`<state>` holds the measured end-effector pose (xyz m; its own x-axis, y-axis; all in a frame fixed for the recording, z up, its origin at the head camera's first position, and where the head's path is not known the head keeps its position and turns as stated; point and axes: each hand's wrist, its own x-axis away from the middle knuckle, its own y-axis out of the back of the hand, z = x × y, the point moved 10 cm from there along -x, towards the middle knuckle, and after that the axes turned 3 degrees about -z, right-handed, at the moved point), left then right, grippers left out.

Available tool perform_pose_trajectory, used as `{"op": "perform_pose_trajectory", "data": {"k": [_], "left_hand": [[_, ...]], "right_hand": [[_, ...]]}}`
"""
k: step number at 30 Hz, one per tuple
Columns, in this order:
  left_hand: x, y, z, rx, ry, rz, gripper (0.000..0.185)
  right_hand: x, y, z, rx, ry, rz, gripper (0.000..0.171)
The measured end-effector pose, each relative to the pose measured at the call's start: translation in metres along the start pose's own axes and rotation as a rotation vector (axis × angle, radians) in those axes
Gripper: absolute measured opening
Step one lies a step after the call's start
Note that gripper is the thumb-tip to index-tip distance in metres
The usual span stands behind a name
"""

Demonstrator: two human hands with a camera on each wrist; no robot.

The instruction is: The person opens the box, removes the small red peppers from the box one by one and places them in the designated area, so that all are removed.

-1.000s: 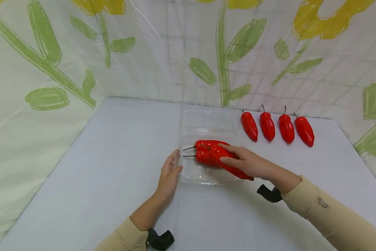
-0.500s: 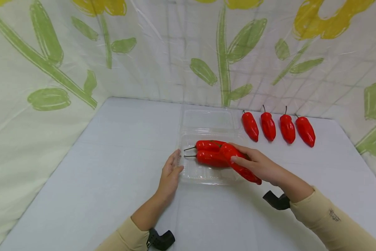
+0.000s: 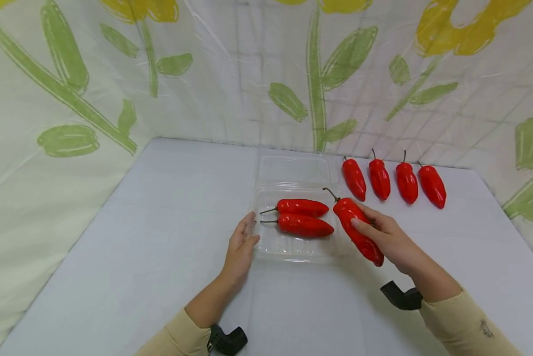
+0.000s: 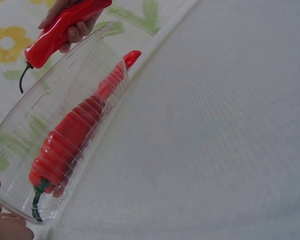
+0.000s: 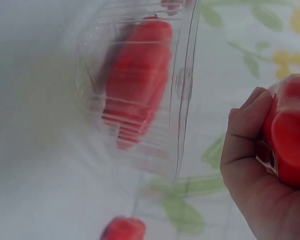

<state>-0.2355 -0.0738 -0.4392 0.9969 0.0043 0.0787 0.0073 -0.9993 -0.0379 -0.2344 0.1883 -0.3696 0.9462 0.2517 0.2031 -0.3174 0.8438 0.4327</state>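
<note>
My right hand [image 3: 388,237] grips a long red pepper [image 3: 354,225] above the right side of a clear plastic clamshell box [image 3: 302,259]. The pepper slants, its dark curved stem pointing up and left toward the box. Two red peppers, a far one [image 3: 302,207] and a near one [image 3: 304,225], lie side by side in the box with their stems to the left. At the box's left wall, my left hand [image 3: 241,249] pinches the rim between thumb and fingers. Through the ribbed wall in the left wrist view, the boxed peppers [image 4: 70,137] show red.
The box's open lid [image 3: 296,169] lies flat behind its base. Several more red peppers [image 3: 379,179] stand in a row at the back right of the white-covered table [image 3: 168,222]. Behind rises a sheet [image 3: 222,99] printed with yellow flowers and green leaves.
My right hand has moved right and slightly toward me with its pepper, from over the two boxed peppers to beside their tips. My left hand stays on the box.
</note>
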Motion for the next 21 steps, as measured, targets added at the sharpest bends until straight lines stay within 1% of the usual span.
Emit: {"op": "perform_pose_trajectory", "data": {"k": [3,8,12,15,21], "left_hand": [[-0.001,0.0,0.0,-0.003,0.003,0.0,0.055],[0.0,-0.001,0.0,0.001,-0.001,0.005,0.055],[0.0,-0.001,0.0,-0.008,0.001,0.005,0.054],[-0.001,-0.001,0.0,-0.015,0.002,0.003,0.054],[-0.001,0.0,0.002,-0.024,0.016,-0.004,0.054]], "right_hand": [[0.002,0.006,-0.006,-0.021,-0.003,-0.027,0.062],[0.006,0.015,-0.02,-0.063,-0.058,-0.08,0.065],[0.008,0.021,-0.03,-0.119,-0.095,-0.117,0.066],[0.008,0.024,-0.038,-0.156,-0.113,-0.13,0.066],[0.006,0.034,-0.054,-0.195,-0.161,-0.161,0.066]]}}
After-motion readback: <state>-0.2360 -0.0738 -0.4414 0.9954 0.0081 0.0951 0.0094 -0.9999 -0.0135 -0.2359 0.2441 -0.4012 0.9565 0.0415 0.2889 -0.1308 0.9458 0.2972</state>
